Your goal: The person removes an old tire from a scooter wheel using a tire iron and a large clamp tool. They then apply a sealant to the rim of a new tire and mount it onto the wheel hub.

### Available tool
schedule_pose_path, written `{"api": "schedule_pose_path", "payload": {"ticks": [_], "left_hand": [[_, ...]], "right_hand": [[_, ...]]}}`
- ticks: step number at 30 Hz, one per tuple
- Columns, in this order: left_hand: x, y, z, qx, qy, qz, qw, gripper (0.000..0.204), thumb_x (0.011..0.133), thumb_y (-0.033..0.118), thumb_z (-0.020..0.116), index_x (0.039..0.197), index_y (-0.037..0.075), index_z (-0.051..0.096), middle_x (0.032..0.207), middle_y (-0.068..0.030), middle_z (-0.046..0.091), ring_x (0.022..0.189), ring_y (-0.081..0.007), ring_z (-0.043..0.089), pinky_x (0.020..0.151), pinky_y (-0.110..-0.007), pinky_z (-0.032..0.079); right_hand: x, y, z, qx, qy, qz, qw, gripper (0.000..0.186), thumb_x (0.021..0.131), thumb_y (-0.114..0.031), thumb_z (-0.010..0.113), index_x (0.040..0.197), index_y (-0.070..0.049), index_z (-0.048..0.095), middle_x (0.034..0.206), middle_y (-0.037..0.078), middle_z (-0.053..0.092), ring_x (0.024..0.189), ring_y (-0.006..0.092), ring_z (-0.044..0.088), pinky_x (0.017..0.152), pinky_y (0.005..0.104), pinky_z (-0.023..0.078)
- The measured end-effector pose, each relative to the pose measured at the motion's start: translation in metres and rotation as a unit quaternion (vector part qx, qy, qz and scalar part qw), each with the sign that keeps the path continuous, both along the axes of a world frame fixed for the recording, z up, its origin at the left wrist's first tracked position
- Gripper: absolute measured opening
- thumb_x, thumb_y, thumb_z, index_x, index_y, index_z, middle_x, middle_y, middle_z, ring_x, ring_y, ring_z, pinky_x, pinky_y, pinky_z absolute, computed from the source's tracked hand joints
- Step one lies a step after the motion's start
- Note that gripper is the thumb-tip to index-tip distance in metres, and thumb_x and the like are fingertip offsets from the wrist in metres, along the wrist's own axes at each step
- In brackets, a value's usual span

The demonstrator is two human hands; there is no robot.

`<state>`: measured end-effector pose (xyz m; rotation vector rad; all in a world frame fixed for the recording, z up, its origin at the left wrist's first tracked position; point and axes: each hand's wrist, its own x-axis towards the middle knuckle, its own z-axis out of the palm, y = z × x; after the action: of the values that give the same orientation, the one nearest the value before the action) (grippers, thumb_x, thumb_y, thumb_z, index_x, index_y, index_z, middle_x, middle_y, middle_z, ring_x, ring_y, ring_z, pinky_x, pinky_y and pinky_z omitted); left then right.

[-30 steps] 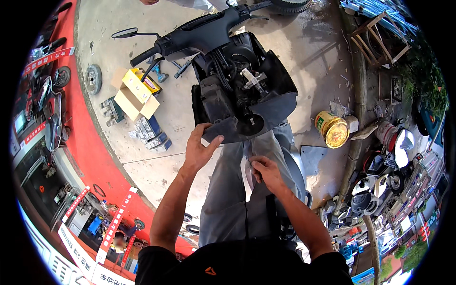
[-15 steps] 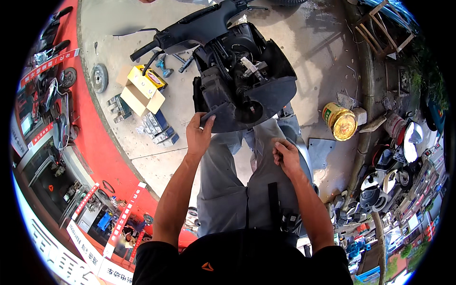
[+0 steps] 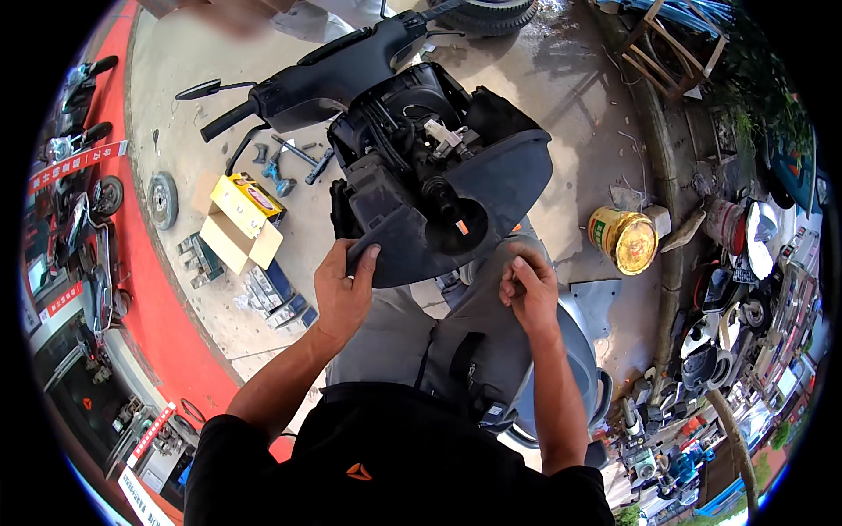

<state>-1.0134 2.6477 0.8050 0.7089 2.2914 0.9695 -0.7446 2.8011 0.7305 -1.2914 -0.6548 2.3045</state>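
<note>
The dark plastic leg-shield panel (image 3: 504, 188) of a scooter stands in front of me, with exposed cables and a lock cylinder inside its opening. My left hand (image 3: 345, 285) is closed on the panel's near left edge, thumb on top and fingers beneath. Beside the panel's near right side is my right hand (image 3: 528, 282), above my grey-trousered knee and apart from the panel. Its fingers are curled in, and whatever they may hold is hidden. Above the panel stretch the handlebar cover (image 3: 351, 74) and the left grip (image 3: 230, 119).
An opened carton (image 3: 237, 237), a yellow box (image 3: 250, 197) and a blue power tool (image 3: 279, 180) lie left of the scooter. A loose wheel (image 3: 162, 200) is farther left. On the right stand a stained yellow bucket (image 3: 624, 241) and a kerb (image 3: 671, 289) with piled parts beyond.
My view has shifted, so the scooter's front looks larger and the panel's near edge lower. My left hand keeps its hold on the edge; my right hand stays curled beside it.
</note>
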Motion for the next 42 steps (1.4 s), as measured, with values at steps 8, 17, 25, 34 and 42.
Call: {"api": "schedule_pose_path", "payload": {"ticks": [8,17,25,34,42], "left_hand": [[-0.074,-0.013,-0.016,0.142,-0.339,-0.063,0.928,0.058,0.114,0.048,0.052,0.116,-0.005,0.075,0.096,-0.0111,0.077,0.083,-0.0141,0.069,0.077,-0.032,0.055],[-0.104,0.132,-0.075,0.044,0.091,-0.631,0.769,0.059,0.091,0.020,0.075,0.146,0.006,0.058,0.121,-0.0164,0.074,0.105,-0.0384,0.073,0.092,-0.042,0.058],[-0.078,0.162,-0.097,-0.024,0.218,-0.707,0.673,0.070,0.082,0.026,0.077,0.146,0.005,0.055,0.121,-0.0225,0.074,0.107,-0.0434,0.073,0.092,-0.048,0.058],[-0.077,0.160,-0.105,0.051,0.192,-0.685,0.701,0.062,0.076,0.023,0.084,0.131,0.000,0.068,0.116,-0.0225,0.075,0.102,-0.0421,0.074,0.089,-0.047,0.059],[-0.083,0.161,-0.115,0.060,0.207,-0.693,0.688,0.067,0.071,0.021,0.088,0.132,0.001,0.069,0.113,-0.0204,0.077,0.098,-0.0389,0.076,0.088,-0.043,0.061]], "right_hand": [[-0.004,-0.100,-0.009,0.063,0.173,-0.130,0.974,0.037,0.106,-0.017,0.066,0.138,0.000,0.061,0.095,0.009,0.065,0.072,0.0174,0.058,0.066,0.0343,0.053],[0.017,-0.187,0.007,-0.015,0.271,-0.124,0.954,0.055,0.104,-0.024,0.070,0.148,0.004,0.051,0.105,0.018,0.068,0.090,0.0246,0.068,0.077,0.0398,0.061],[0.016,-0.231,-0.009,-0.037,0.356,-0.162,0.920,0.068,0.102,-0.033,0.070,0.153,0.005,0.043,0.114,0.024,0.067,0.094,0.0320,0.069,0.077,0.0495,0.059],[0.020,-0.238,-0.018,-0.045,0.421,-0.188,0.886,0.067,0.103,-0.032,0.069,0.152,0.004,0.042,0.117,0.027,0.065,0.095,0.0334,0.070,0.080,0.0507,0.057],[0.022,-0.228,-0.021,-0.065,0.421,-0.159,0.891,0.069,0.102,-0.034,0.070,0.153,0.004,0.041,0.122,0.030,0.064,0.099,0.0372,0.070,0.083,0.0513,0.059]]}}
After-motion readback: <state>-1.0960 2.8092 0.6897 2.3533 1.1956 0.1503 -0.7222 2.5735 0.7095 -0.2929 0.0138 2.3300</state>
